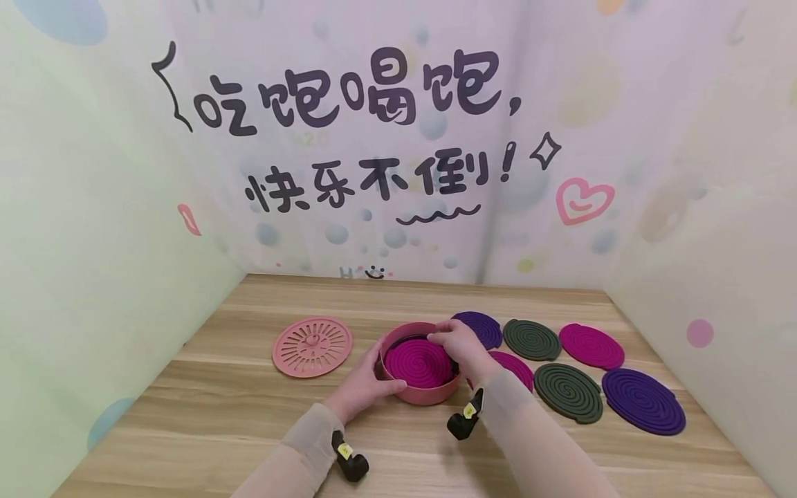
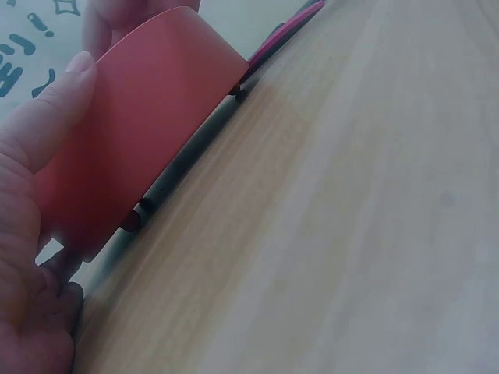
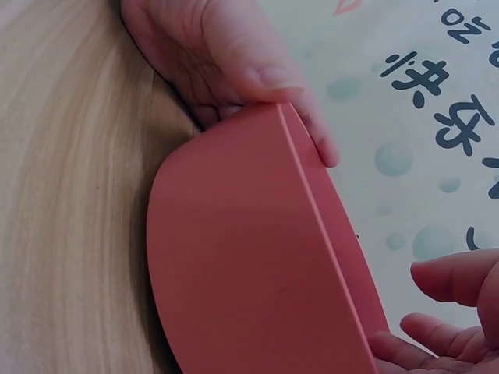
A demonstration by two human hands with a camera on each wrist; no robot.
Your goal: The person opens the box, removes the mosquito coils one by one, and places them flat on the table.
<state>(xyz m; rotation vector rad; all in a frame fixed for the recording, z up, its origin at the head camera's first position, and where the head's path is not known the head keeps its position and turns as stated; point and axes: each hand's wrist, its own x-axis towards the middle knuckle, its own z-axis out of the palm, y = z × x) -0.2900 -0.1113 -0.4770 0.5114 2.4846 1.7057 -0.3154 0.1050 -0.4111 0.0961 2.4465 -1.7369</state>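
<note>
A round pink mosquito coil box [image 1: 429, 395] stands on the wooden table with a magenta mosquito coil [image 1: 420, 362] lying inside. My left hand [image 1: 367, 380] grips its left side; in the left wrist view the thumb [image 2: 66, 93] rests at the rim and the other fingers reach toward the base. Over the right rim, my right hand [image 1: 463, 349] has its fingers just above the coil. The right wrist view has that hand [image 3: 460, 319] with thumb and fingers apart, fingertips at the inner rim, nothing visibly pinched.
A pink slotted lid [image 1: 313, 347] lies on the left. To the right lie several flat coils: purple [image 1: 479, 329], dark green [image 1: 531, 339], magenta [image 1: 591, 346], another dark green [image 1: 568, 392] and purple [image 1: 643, 401]. Another magenta coil [image 1: 513, 366] is partly behind the right arm. Printed cloth walls enclose the table.
</note>
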